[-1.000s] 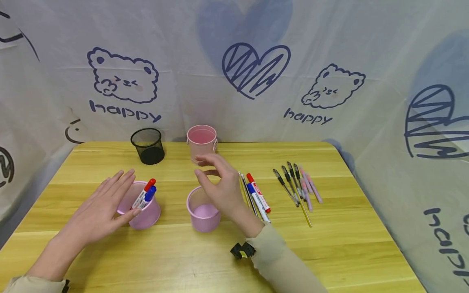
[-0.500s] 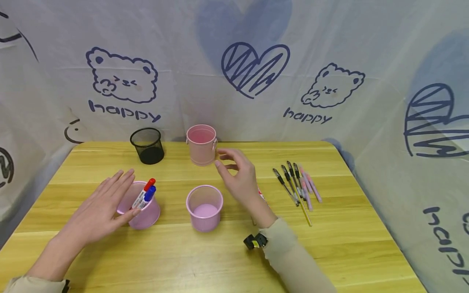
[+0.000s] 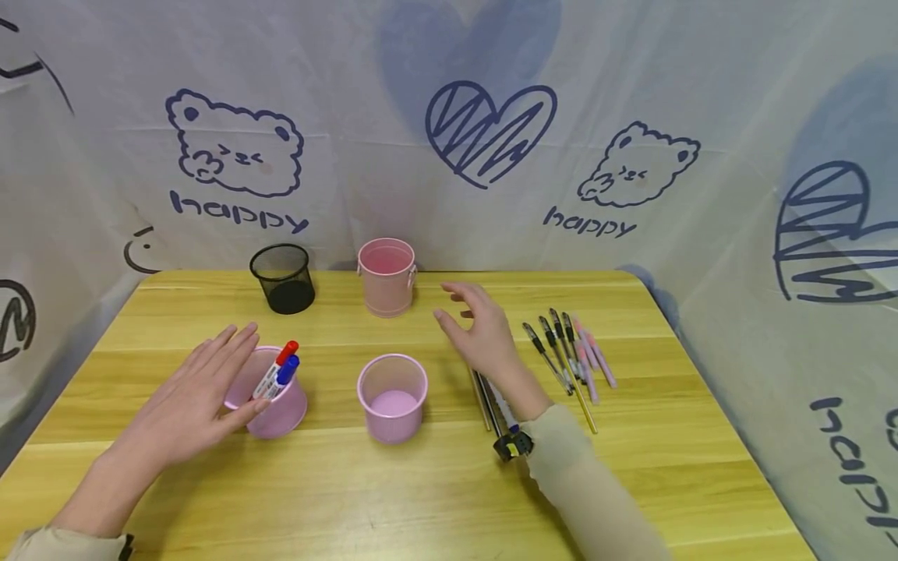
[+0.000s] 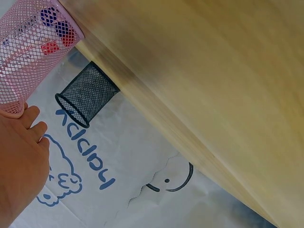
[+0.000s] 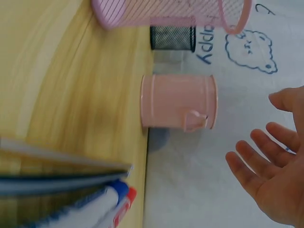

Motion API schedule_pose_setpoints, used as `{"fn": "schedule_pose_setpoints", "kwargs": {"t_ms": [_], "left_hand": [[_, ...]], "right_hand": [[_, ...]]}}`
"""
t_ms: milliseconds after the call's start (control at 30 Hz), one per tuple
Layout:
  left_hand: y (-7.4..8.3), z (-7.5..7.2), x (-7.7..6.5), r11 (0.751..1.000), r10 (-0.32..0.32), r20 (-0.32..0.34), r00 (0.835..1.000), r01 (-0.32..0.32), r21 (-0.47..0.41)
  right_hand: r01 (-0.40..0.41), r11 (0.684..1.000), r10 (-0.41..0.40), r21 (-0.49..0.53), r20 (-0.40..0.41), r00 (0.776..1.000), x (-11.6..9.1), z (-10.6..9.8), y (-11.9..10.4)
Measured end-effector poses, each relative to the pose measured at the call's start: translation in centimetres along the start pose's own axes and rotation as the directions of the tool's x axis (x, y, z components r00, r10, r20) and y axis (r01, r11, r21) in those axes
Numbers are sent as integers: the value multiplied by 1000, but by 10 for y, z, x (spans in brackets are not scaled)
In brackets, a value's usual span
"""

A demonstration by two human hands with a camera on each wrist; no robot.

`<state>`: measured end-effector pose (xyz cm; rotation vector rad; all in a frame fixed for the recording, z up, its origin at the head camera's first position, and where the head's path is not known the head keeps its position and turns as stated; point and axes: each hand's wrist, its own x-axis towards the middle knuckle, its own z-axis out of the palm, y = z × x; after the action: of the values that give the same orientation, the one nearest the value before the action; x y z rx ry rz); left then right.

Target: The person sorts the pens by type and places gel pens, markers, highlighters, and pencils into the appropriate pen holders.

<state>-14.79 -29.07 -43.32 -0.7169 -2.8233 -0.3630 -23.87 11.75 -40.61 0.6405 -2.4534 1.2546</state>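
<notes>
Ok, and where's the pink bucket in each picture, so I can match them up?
Head: the pink bucket is just left of the middle, near the back of the table.
Left wrist: not in it.
Right wrist: just right of the middle, looking sideways.
Shared landmark: the black mesh cup, which all three show.

The left hand has its fingers at the rim of a pink, round wire-mesh cup (red and blue marker ends show through it). Nearby, a black cylindrical mesh cup stands on the yellowish wood-grain table.
</notes>
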Motion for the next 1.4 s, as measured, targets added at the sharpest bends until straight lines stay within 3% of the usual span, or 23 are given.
{"fn": "schedule_pose_setpoints", "kwargs": {"t_ms": [200, 467, 733, 1400], "left_hand": [[1, -2, 1, 1000, -3, 9, 1000, 3, 3], [0, 0, -1, 1000, 6, -6, 1000, -6, -9], [-1, 1, 0, 1000, 18, -19, 1000, -18, -13], [0, 0, -1, 1000, 5, -10, 1000, -5, -9]], "right_hand": [[-31, 995, 40, -92, 94, 995, 1, -10, 14], [-21, 991, 47, -134, 197, 979, -1, -18, 32], [-77, 969, 147, -236, 299, 943, -2, -27, 47], [-4, 957, 146, -289, 472, 869, -10, -35, 87]]}}
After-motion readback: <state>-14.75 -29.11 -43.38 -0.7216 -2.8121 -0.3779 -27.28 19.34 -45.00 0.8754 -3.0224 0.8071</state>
